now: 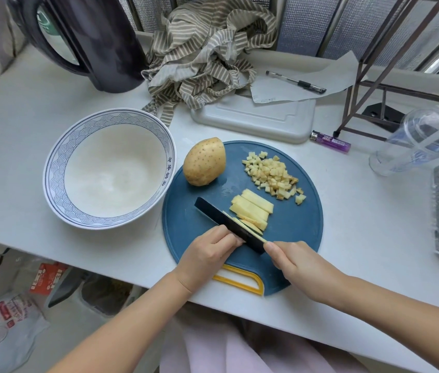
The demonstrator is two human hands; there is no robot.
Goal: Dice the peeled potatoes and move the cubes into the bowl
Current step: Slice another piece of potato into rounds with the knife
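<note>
A round blue cutting board (191, 224) lies on the white table. On it sit a whole unpeeled potato (204, 162), a pile of small potato cubes (275, 175) and a row of potato strips (252, 210). My right hand (299, 267) grips the handle of a black knife (226, 220), whose blade lies across the near end of the strips. My left hand (210, 251) rests with curled fingers against the blade, over the strips' near ends. An empty white bowl with a blue wave rim (109, 168) stands left of the board.
A dark kettle (89, 41) stands at the back left, beside a striped cloth (207, 57). Behind the board lie a white tray (253, 118), paper with a pen (296, 82) and a purple lighter (331, 141). Clear plastic containers (423, 141) stand at the right.
</note>
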